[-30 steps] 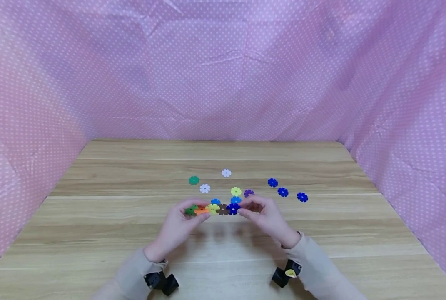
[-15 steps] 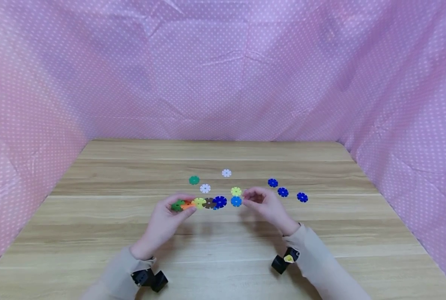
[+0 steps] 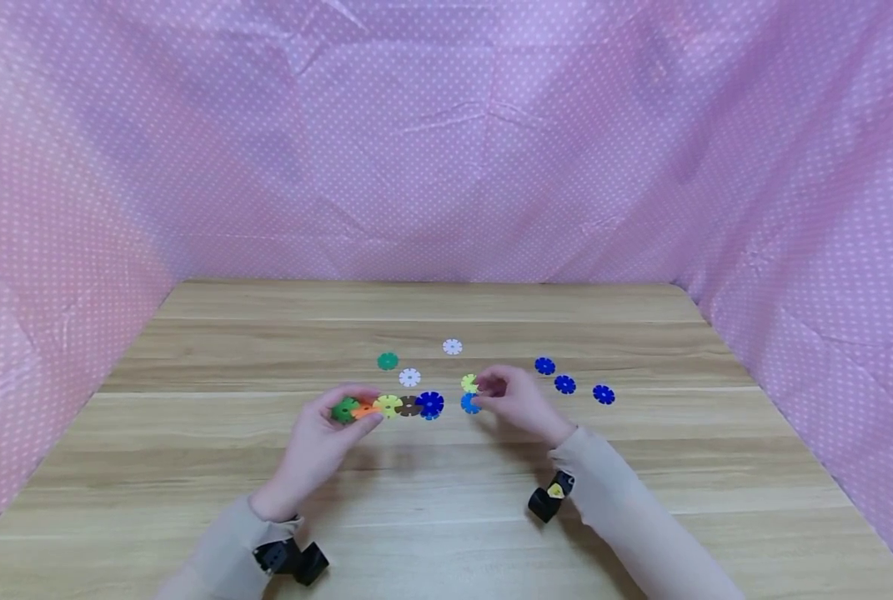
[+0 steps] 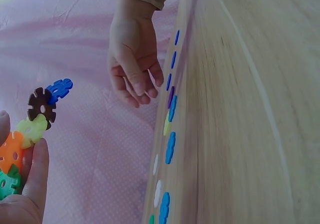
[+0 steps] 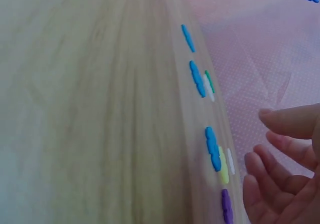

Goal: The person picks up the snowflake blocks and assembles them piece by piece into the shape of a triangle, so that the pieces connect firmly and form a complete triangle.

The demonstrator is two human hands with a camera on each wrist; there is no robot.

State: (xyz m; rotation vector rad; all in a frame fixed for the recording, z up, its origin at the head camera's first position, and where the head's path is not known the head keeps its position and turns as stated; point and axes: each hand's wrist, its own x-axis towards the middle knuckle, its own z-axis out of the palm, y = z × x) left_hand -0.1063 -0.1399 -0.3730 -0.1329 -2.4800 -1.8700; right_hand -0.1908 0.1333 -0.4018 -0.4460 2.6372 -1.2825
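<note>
My left hand (image 3: 311, 442) grips one end of a chain of slotted plastic discs, held above the table. The chain runs from a green disc (image 4: 7, 184) through an orange disc (image 4: 12, 153), a yellow disc (image 3: 388, 406) and a brown disc (image 3: 409, 406) to a dark blue disc (image 3: 429, 404) at its free end. My right hand (image 3: 519, 406) holds nothing, its fingers loosely bent. In the head view it overlaps a loose yellow disc (image 3: 469, 383) and a light blue disc (image 3: 469, 403). A purple disc (image 5: 227, 206) lies close by, hidden by that hand in the head view.
Loose dark blue discs (image 3: 565, 384) lie on the wooden table (image 3: 431, 533) at the right. Farther back are a white disc (image 3: 452, 346), a second white disc (image 3: 410, 377) and a green disc (image 3: 388, 361). Pink dotted cloth (image 3: 446, 167) hangs behind and at both sides.
My right hand has let go of the dark blue end disc and moved slightly forward and left over the loose discs. My left hand has carried the chain left.
</note>
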